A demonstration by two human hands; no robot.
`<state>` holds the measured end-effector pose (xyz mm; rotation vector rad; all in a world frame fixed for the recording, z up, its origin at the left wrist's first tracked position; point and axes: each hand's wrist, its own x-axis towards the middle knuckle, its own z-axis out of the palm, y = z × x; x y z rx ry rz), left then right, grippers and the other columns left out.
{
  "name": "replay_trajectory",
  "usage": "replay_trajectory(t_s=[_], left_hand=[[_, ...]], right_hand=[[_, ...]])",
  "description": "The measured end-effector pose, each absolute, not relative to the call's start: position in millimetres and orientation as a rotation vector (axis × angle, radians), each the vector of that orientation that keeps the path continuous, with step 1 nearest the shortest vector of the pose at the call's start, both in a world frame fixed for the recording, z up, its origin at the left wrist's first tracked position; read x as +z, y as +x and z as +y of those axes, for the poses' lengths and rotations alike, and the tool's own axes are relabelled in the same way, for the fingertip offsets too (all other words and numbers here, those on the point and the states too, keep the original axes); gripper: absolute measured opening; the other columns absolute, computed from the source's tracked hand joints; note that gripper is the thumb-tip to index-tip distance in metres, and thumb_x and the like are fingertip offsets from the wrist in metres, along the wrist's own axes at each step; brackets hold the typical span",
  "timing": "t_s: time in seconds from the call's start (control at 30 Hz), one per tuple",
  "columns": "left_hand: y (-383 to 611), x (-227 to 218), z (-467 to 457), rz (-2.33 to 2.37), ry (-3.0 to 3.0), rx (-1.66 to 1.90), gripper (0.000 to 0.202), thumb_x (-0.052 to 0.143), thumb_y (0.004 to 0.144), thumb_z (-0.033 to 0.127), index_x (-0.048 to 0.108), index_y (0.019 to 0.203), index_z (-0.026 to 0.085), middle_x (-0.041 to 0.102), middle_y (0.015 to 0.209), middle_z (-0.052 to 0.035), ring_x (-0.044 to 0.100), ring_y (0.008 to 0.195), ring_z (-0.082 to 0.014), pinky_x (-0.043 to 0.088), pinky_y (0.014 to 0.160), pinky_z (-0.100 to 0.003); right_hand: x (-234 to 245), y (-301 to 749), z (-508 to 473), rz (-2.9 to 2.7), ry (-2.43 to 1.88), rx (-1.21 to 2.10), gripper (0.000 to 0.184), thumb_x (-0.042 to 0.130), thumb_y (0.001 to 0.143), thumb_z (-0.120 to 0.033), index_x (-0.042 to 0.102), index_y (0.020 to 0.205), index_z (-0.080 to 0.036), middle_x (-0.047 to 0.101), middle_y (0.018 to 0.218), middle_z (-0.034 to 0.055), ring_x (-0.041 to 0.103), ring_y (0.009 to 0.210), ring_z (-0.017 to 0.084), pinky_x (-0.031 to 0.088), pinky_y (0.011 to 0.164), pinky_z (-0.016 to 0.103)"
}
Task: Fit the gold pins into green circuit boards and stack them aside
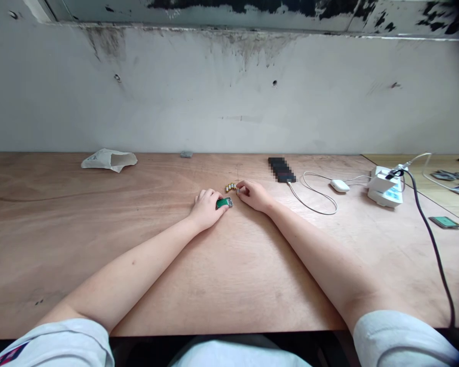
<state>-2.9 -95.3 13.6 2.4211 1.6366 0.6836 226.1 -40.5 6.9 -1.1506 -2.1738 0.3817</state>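
Note:
My left hand (207, 208) rests on the table, its fingers and thumb closed around a small green board (222, 203) with a silvery metal end pointing right. Part of the board is hidden under the fingers. Just beyond it lies a short row of small yellow-and-white cylindrical pieces (230, 187), side by side. At the right end of that row is my right hand (254, 194), fingers curled and thumb close to the index fingertip. Whatever sits between those fingertips is too small to make out.
A black phone (281, 169) is plugged into a white cable (323, 194). To the right are a white mouse-shaped device (339, 186), a white power strip (384, 192), a black cord (430, 229) and a green-topped card (444, 222). A white bag (107, 160) and small grey piece (186, 154) lie by the wall.

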Motion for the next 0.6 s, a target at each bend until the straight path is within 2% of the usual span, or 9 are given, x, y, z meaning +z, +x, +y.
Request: replay_trajectory(t_s=[0.23,0.43,0.6], left_hand=[[-2,15,-96,1.673,2.386,0.645,0.029,0.062,0.088,0.048,0.066,0.109,0.028,0.062,0.111,-0.0063,0.049,0.113,-0.0297,0.038,0.095,-0.045],[0,15,-97,1.696,2.404,0.612,0.028,0.06,0.09,0.047,0.066,0.11,0.028,0.062,0.113,-0.0071,0.049,0.115,-0.0296,0.037,0.095,-0.045],[0,15,-98,1.683,2.429,0.62,0.029,0.059,0.09,0.048,0.065,0.11,0.027,0.061,0.113,-0.0071,0.05,0.114,-0.0298,0.037,0.095,-0.045]], right_hand=[[11,212,-58,-2.197,-0.926,0.486,0.028,0.061,0.08,-0.015,0.066,0.107,-0.02,0.062,0.084,0.0001,0.051,0.066,0.009,0.041,0.064,0.021],[8,207,-59,-2.286,-0.846,0.506,0.02,0.062,0.083,-0.017,0.068,0.102,-0.019,0.065,0.085,0.0019,0.057,0.07,0.011,0.044,0.067,0.023],[11,209,-59,-2.285,-0.852,0.471,0.023,0.057,0.09,-0.022,0.069,0.11,-0.02,0.069,0.095,0.0046,0.062,0.079,0.014,0.047,0.074,0.025]])
